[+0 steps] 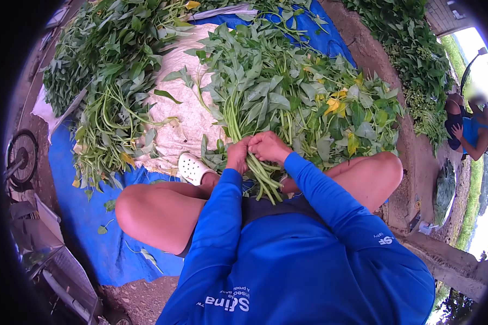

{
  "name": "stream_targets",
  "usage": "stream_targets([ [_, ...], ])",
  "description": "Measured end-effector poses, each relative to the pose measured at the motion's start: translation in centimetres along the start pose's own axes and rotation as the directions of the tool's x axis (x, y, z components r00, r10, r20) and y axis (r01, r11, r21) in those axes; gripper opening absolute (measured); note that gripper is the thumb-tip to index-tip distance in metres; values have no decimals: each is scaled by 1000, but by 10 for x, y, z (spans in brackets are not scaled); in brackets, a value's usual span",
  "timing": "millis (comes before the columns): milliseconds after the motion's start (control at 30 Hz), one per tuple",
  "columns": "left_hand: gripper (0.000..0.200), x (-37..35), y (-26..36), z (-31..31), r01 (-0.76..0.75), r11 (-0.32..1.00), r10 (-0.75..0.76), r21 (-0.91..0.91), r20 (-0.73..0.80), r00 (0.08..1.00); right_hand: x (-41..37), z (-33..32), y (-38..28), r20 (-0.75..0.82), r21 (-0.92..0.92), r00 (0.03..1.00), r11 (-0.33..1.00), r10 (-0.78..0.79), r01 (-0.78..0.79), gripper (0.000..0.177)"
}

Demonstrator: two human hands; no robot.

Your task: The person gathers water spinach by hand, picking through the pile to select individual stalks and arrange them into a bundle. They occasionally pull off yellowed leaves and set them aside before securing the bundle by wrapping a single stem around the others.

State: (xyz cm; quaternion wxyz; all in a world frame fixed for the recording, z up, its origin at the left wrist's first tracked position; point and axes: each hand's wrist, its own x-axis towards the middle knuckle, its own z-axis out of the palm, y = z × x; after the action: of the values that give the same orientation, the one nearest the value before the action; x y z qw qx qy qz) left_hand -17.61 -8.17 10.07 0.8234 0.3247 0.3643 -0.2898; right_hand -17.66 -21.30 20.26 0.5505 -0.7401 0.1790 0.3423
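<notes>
A bunch of water spinach [234,120] lies across my lap, its leaves pointing away from me and its cut stem ends [267,184] toward my body. My left hand [237,155] is closed around the stems from the left side. My right hand [269,147] is closed on the same stems from the right, its fingertips touching the left hand. What lies between the fingertips is hidden. Loose water spinach [336,108] with some yellow leaves is spread just beyond and to the right of my hands.
A large heap of greens [108,65] rises at the left on a pale sack [179,108] and a blue tarp [81,216]. More greens [406,59] line the right side, near another person [474,130]. A wheel [21,160] stands at far left.
</notes>
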Motion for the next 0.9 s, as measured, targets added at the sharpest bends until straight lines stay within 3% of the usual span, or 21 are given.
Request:
stream_targets([
  [33, 24, -19, 17, 11, -32, 996, 33, 83, -11, 999, 7, -12, -4, -123, -238, 965, 951, -232, 198, 21],
  [67, 22, -33, 31, 18, -60, 984, 65, 169, -21, 998, 7, -18, -22, -334, -262, 843, 901, -422, 347, 25],
  [133, 22, -68, 58, 35, -114, 941, 122, 317, -7, 992, 15, -37, -76, -464, -101, 744, 863, -481, 495, 27],
  [233, 27, -101, 83, 49, -174, 901, 137, 397, 121, 983, 81, -69, -112, -564, 190, 684, 733, -463, 653, 27],
  [300, 33, -114, 93, 48, -139, 879, 14, 456, 265, 964, 115, -73, -138, -575, 368, 693, 619, -435, 694, 28],
  [400, 29, -137, 96, 64, -174, 900, 51, 399, 300, 952, 136, -51, -162, -335, 323, 793, 729, -509, 604, 31],
  [500, 26, -142, 109, 43, -305, 904, 307, 299, 43, 951, 122, -44, -193, -162, 466, 896, 768, -414, 439, 33],
  [533, 24, -161, 125, 45, -338, 905, 365, 259, -63, 929, 130, -47, -196, -275, 470, 854, 713, -442, 520, 28],
  [633, 24, -197, 174, 21, -467, 800, 580, 377, -283, 764, 165, -46, -171, -410, 337, 816, 764, -407, 550, 28],
  [667, 23, -208, 186, 16, -512, 752, 645, 415, -308, 699, 163, -32, -159, -375, 197, 847, 860, -377, 470, 25],
  [733, 23, -222, 202, 12, -589, 673, 737, 447, -335, 587, 197, 0, -104, -180, -110, 894, 911, -411, 397, 24],
  [800, 25, -224, 209, 10, -629, 661, 749, 409, -405, 524, 202, 35, -66, -19, -340, 874, 825, -486, 451, 23],
  [867, 26, -218, 207, 14, -653, 658, 739, 373, -486, 467, 210, 67, -47, 80, -413, 904, 811, -421, 415, 29],
  [900, 27, -214, 208, 15, -658, 671, 721, 342, -508, 471, 214, 78, -45, 33, -454, 901, 797, -433, 399, 25],
])
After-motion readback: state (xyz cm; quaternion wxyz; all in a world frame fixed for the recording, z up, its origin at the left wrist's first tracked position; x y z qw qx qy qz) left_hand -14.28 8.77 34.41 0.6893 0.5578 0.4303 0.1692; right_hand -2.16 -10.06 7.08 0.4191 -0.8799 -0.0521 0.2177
